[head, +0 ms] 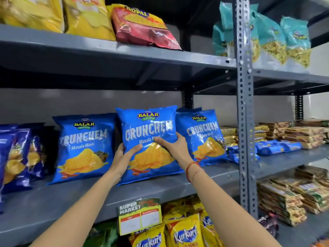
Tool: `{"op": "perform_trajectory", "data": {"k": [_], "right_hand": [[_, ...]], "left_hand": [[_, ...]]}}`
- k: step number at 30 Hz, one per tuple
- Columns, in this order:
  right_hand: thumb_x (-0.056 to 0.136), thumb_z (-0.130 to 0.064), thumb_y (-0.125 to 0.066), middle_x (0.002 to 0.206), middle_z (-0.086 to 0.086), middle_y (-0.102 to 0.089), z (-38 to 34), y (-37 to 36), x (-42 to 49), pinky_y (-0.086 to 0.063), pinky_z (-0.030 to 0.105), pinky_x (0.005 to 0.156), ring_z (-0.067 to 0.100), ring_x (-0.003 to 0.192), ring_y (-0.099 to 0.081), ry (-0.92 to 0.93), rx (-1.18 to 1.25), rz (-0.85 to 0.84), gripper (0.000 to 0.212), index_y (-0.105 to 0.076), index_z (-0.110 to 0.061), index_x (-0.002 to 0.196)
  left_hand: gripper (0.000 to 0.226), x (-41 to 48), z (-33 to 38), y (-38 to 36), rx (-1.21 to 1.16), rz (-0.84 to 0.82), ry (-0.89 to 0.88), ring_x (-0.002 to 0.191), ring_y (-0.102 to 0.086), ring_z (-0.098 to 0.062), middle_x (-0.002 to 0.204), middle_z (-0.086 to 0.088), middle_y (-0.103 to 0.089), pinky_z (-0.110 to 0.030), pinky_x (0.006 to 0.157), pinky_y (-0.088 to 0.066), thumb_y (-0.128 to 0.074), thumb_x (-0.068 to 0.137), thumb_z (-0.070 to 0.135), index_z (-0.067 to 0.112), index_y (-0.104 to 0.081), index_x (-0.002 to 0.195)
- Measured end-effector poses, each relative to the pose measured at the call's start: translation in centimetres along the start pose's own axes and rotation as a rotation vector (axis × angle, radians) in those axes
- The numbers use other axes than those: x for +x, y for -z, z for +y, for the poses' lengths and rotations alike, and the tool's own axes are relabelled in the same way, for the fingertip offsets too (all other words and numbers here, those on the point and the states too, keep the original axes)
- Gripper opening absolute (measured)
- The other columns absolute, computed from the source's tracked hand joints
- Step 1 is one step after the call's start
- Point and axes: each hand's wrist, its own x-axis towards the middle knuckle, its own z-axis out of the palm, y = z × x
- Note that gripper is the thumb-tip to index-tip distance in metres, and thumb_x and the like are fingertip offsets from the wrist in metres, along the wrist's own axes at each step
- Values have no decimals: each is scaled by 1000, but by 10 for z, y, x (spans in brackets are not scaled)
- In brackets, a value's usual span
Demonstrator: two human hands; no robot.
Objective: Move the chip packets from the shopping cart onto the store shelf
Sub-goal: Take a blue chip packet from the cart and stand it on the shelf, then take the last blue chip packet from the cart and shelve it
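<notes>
We grasp the middle blue packet (149,139) with our left hand (124,155) at eight o'clock, our right hand (173,147) at three, upright on the grey shelf (204,177).

Grey metal racking (124,50) is seen filling the view, with boards bolted to a perforated upright post (244,104) right of centre. A pale grey back wall (89,102) is visible behind the middle level, evenly lit, while the underside of the upper board is left in shadow. A yellow price tag (139,215) is clipped to the middle board's front edge.
</notes>
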Motion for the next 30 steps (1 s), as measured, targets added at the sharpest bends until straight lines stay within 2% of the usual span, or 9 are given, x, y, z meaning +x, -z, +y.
{"op": "perform_trajectory", "data": {"k": [3,5,9,12,15,18,21,25,30], "right_hand": [[74,-35,-80,103,-16,-61,6,-5,-3,-45,26,93,14,107,-58,-65,6,-28,49,-55,-16,112],[79,-34,-75,102,-16,-52,7,-5,-6,-39,23,91,11,108,-50,-60,-11,-31,61,-46,-11,128],[80,-42,-72,98,-14,-52,10,-2,-17,-41,24,84,12,100,-56,-37,-97,37,61,-44,-17,128],[81,-45,-69,110,0,-57,19,15,-36,-46,28,83,18,100,-57,-12,-114,149,66,-42,-18,135],[80,-41,-71,107,1,-64,29,41,-72,-48,19,77,13,95,-62,41,-82,244,49,-54,-20,121],[82,-31,-72,93,-3,-68,46,73,-119,-47,11,68,1,80,-62,57,-70,345,30,-63,-17,107],[83,-24,-72,85,-4,-66,73,111,-170,-52,19,69,6,74,-61,16,-121,439,16,-65,-18,95],[86,-23,-70,82,0,-65,120,163,-253,-52,28,70,12,75,-60,-173,-213,548,17,-65,-9,95],[83,-18,-72,72,-5,-63,179,215,-360,-46,12,61,-5,61,-57,-431,-340,691,11,-63,-25,82]], "left_hand": [[53,0,-10,2,66,3,43,106,-58,-16,117,2,-60,-28,82,-44,-68,78,39,21,-48,124],[62,-3,-12,2,107,12,61,111,-54,-18,123,2,-56,-31,88,-41,-67,77,44,20,-44,130],[79,-14,-5,-2,259,164,46,128,-40,-22,143,-3,-39,-38,100,-35,-64,79,49,18,-27,142],[70,-41,-3,-7,377,320,-163,130,-35,-21,143,-6,-36,-37,101,-33,-62,82,44,19,-31,140],[52,-83,-1,-28,413,328,-437,118,-43,-16,128,-2,-45,-28,94,-36,-61,85,38,20,-43,130],[39,-126,-13,-65,384,160,-554,105,-50,-8,113,8,-50,-24,90,-41,-54,83,42,24,-52,118],[33,-163,-46,-111,348,-42,-504,103,-53,-5,107,15,-51,-29,87,-48,-55,83,38,25,-56,113],[39,-206,-114,-174,313,-310,-290,101,-55,-11,105,4,-57,-40,84,-51,-55,80,38,14,-60,110],[41,-271,-204,-240,391,-676,-9,98,-61,-30,104,-15,-64,-32,84,-46,-61,75,29,4,-61,108]]}}
